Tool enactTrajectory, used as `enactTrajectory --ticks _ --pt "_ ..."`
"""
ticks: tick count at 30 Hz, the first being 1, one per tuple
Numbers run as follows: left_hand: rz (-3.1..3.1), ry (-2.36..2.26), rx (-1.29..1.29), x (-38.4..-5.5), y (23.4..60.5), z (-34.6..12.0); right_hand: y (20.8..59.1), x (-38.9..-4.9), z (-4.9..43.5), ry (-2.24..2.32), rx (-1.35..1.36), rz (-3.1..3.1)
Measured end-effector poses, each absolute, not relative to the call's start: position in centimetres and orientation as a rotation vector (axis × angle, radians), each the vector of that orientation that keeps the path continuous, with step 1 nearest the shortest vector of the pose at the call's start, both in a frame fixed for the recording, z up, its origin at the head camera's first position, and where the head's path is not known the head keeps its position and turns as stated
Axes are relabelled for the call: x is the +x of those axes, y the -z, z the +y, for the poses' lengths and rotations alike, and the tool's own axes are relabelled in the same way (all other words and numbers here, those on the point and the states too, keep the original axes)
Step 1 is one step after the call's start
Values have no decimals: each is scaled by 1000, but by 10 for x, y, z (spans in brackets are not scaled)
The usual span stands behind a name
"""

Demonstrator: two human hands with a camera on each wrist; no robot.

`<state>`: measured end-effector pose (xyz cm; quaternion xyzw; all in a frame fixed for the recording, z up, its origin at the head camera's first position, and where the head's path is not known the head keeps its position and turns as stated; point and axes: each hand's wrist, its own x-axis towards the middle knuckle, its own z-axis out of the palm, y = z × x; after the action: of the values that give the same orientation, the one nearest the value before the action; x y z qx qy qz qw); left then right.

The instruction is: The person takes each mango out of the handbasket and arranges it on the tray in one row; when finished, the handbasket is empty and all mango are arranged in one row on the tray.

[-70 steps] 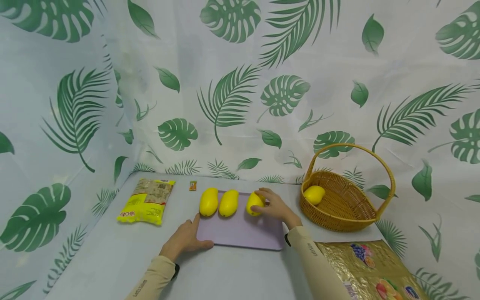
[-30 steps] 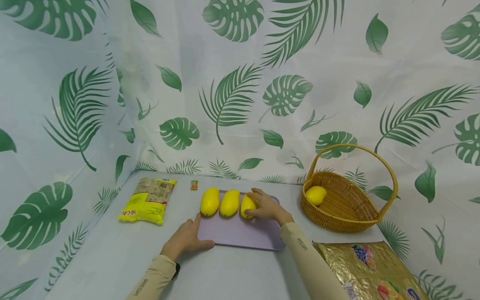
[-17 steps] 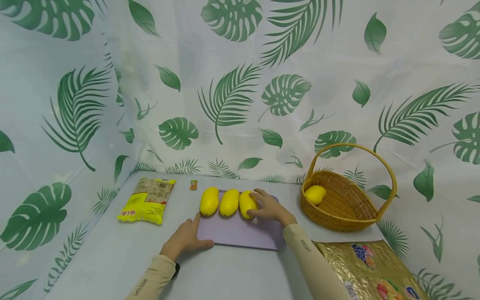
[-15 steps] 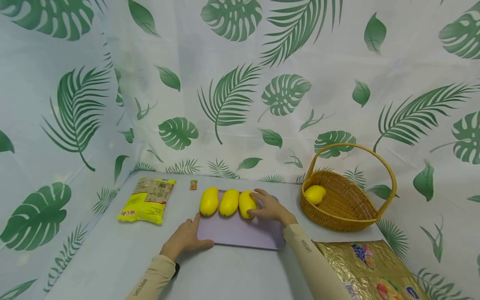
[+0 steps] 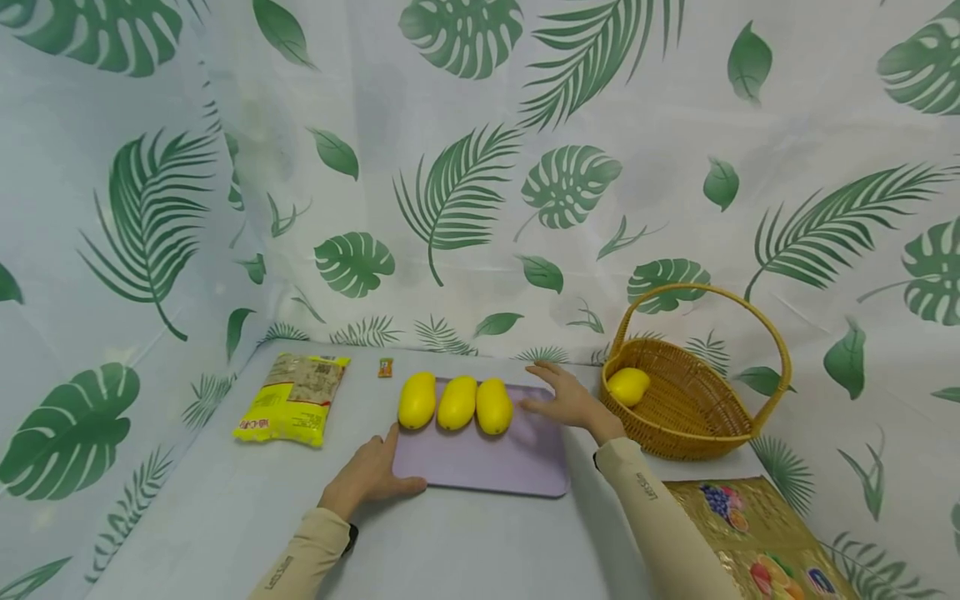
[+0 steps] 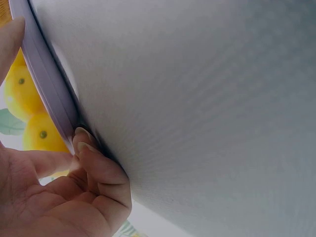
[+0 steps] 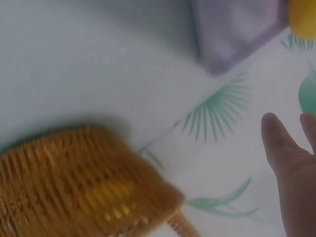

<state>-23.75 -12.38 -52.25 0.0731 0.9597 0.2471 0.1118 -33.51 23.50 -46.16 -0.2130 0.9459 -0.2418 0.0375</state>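
Observation:
Three yellow mangoes lie side by side along the back of a lilac tray point(image 5: 480, 467): the left mango point(image 5: 417, 401), the middle mango point(image 5: 457, 403) and the right mango point(image 5: 494, 407). My left hand point(image 5: 367, 475) holds the tray's front left corner, thumb along the front edge. In the left wrist view its other fingers point(image 6: 103, 168) curl against the tray's rim. My right hand point(image 5: 566, 398) is open and holds nothing, over the tray's back right corner, apart from the right mango. A wicker basket point(image 5: 675, 437) with one mango point(image 5: 628, 387) inside stands just right of it.
A yellow food packet point(image 5: 288, 400) lies left of the tray, and a small orange wrapped sweet point(image 5: 385, 367) behind it. A gold sheet with fruit pictures point(image 5: 750, 517) lies at the front right, partly under the right sleeve. Leaf-print cloth point(image 5: 480, 250) rises behind the table.
My right hand has slid the right mango leftward beside the middle one, then let it go and moved off to the right. The left hand has stayed at the tray corner.

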Motion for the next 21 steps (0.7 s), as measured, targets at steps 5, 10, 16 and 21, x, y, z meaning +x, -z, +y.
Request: enactTrajectory --ticks 5,10,16,21 --pt "2812 -722 191 -238 521 -124 449 -335 254 725 -594 2909" --pt "2812 -717 200 -237 520 -125 444 -333 271 697 -574 2962" --pt "2809 -716 213 -236 520 -124 442 -331 292 653 -534 2992" --pt "2811 -714 200 -237 520 -123 436 -330 310 654 -477 2990"
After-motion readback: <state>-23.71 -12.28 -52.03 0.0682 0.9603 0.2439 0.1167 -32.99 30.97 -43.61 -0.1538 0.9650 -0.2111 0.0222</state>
